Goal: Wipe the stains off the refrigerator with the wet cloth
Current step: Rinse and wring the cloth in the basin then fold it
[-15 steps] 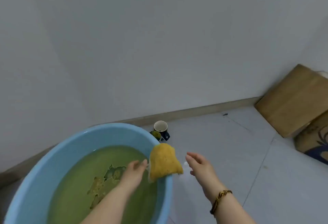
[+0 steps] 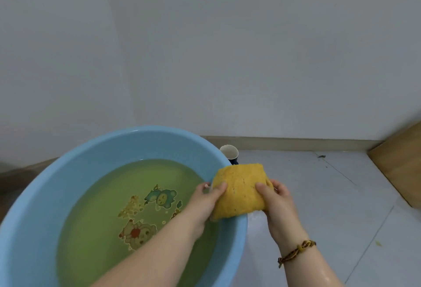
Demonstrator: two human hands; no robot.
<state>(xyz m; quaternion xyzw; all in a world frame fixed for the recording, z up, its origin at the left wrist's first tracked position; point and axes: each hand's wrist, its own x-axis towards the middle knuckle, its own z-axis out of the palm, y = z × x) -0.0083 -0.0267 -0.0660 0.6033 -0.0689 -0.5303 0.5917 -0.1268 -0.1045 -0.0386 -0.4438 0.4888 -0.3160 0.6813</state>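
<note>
From the head camera, looking down past both forearms: the cloth [image 2: 241,190], yellow and bunched into a thick wad, is up in the air between the two hands. It sits right over the right-hand edge of the blue basin [image 2: 68,173], its left part above the basin and its right part out past the rim, above the tiled floor [image 2: 330,207].

The left hand [image 2: 206,198] has its grip closed on the cloth's left edge, thumb laid across the front face and the fingers tucked behind where I cannot see them. The right hand [image 2: 276,202] does the same on the right edge, thumb in front and the rest curled round the back.

So the wad runs sideways from one grip to the other, and neither hand is nearer: each has an end. That looks well set for a twist to wring it. Since the wad straddles the rim, I would guess some drips would fall on the floor unless it comes in over the greenish water [image 2: 102,229].

The right forearm glistens wet below a braided bracelet [image 2: 296,251]. A paper cup [image 2: 229,153] stands just behind the basin by the wall [image 2: 227,59], and a wooden board [image 2: 401,168] leans at the far right.

No refrigerator shows here, so to my eye the wiping has not begun
</note>
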